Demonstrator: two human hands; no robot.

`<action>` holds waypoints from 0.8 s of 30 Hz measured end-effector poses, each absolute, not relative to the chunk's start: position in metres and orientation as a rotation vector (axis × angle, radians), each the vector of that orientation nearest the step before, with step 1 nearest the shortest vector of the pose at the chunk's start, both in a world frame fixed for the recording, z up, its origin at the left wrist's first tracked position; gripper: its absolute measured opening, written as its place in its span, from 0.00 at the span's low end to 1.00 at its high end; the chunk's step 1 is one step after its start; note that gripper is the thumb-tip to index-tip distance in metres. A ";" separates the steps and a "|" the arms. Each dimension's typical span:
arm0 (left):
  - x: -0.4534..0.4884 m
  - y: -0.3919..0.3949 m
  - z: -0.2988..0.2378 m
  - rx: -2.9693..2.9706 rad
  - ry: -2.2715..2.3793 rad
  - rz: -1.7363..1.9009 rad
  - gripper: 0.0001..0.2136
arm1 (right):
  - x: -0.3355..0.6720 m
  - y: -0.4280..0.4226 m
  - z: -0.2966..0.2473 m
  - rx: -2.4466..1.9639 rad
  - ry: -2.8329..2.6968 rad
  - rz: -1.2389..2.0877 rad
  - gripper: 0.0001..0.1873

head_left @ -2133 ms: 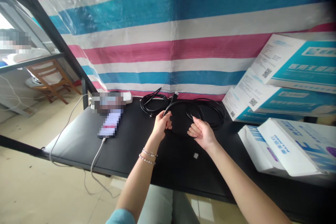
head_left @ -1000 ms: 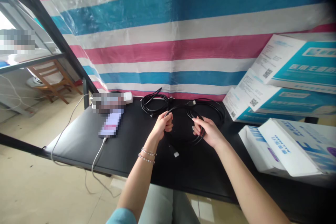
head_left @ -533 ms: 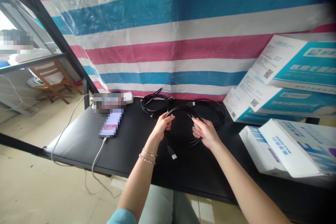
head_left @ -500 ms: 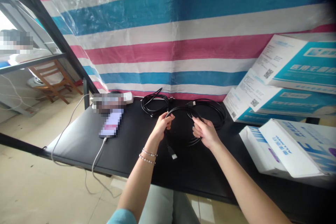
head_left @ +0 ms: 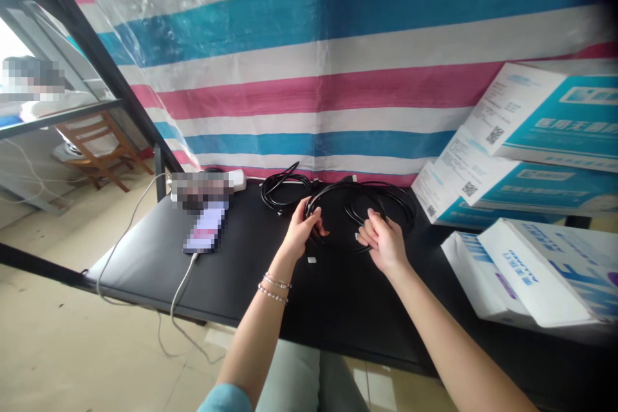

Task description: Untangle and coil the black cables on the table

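Observation:
A black cable is looped in a coil over the black table. My left hand, with bead bracelets at the wrist, is closed round the coil's left side. At the coil's right side my right hand pinches the strands together. The cable's plug end hangs just below my left hand, near the table top. More loops of black cable lie behind my right hand. A second, smaller black coil rests at the back of the table.
A phone on a white charging lead lies at the left, with a white power strip behind it. Stacked blue-and-white boxes fill the right side. A striped tarp hangs behind. A wooden chair stands beyond the black frame.
Both hands have shifted slightly away from me with the coil. The dangling plug end has been drawn up closer to my left hand, and the loop between my hands sits higher.

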State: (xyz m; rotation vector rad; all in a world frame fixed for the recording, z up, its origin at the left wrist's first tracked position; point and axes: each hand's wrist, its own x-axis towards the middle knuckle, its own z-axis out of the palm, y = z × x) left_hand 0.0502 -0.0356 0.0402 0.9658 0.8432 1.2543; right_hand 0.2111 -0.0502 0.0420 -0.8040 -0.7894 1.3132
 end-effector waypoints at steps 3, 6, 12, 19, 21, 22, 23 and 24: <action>0.053 -0.037 0.042 0.987 0.863 1.266 0.18 | 0.211 -0.050 0.040 -0.845 -0.830 1.360 0.24; 0.051 -0.035 0.042 0.981 0.910 1.264 0.16 | 0.212 -0.049 0.038 -0.925 -0.940 1.299 0.22; 0.048 -0.033 0.040 1.023 0.963 1.186 0.15 | 0.223 -0.043 0.031 -1.271 -1.255 0.808 0.15; 0.046 -0.037 0.040 1.067 0.932 1.010 0.16 | 0.233 -0.037 0.030 -1.341 -1.503 0.141 0.08; 0.044 -0.037 0.041 1.082 0.895 0.951 0.17 | 0.235 -0.037 0.032 -1.340 -1.582 0.085 0.07; 0.043 -0.037 0.041 1.086 0.878 0.928 0.18 | 0.235 -0.038 0.034 -1.343 -1.614 0.103 0.07; 0.041 -0.037 0.041 1.089 0.863 0.907 0.18 | 0.236 -0.038 0.035 -1.349 -1.645 0.146 0.09; 0.040 -0.037 0.042 1.090 0.851 0.888 0.18 | 0.236 -0.039 0.036 -1.356 -1.673 0.204 0.12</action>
